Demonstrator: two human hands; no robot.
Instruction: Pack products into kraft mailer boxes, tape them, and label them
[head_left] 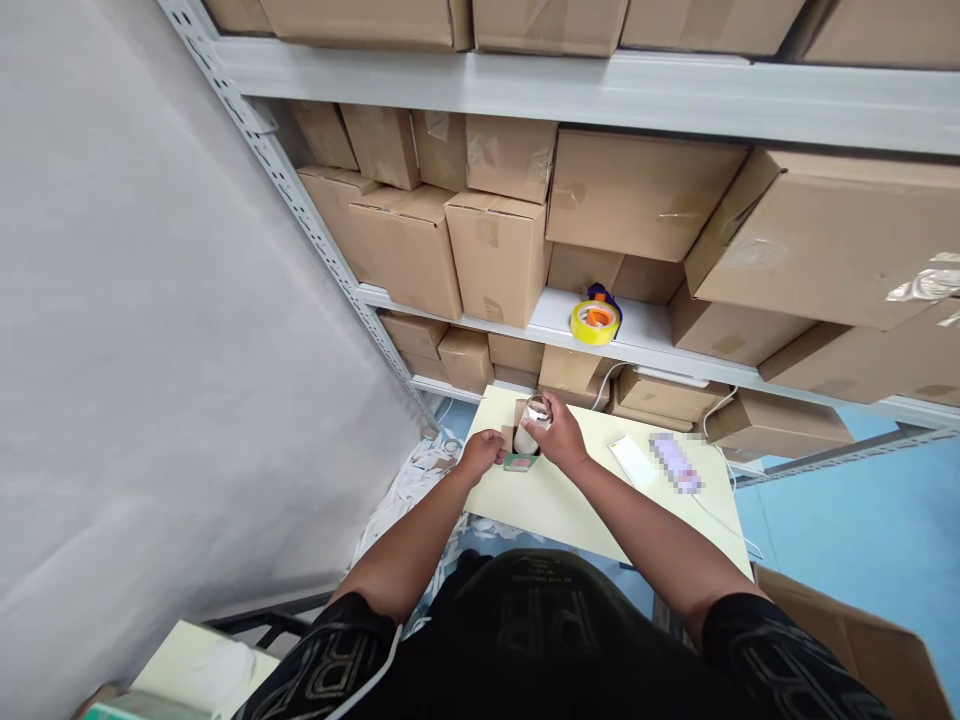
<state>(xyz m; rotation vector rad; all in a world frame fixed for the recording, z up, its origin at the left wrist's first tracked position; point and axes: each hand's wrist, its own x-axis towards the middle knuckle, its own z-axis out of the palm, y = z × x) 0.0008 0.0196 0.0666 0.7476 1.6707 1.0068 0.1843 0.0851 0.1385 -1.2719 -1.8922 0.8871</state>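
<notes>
On the pale yellow table (pixel 555 510), a small open carton (pixel 520 463) with a green and pink front side stands between my hands. My left hand (pixel 484 453) is closed on the carton's brown flap at its left side. In my right hand (pixel 561 432) is a whitish rounded item with a dark rim (pixel 527 436), like a cup or jar; its exact kind is not clear. The item is at the carton's opening, partly inside it, with my fingers around its upper right side.
A white box (pixel 631 460) and a blurred phone-like item (pixel 676 463) with a white cable lie at the table's right. Metal shelving (pixel 480 80) with cardboard boxes (pixel 495 255) rises behind. Yellow tape (pixel 595 325) sits on a shelf. Paper scraps (pixel 409 490) cover the floor at left.
</notes>
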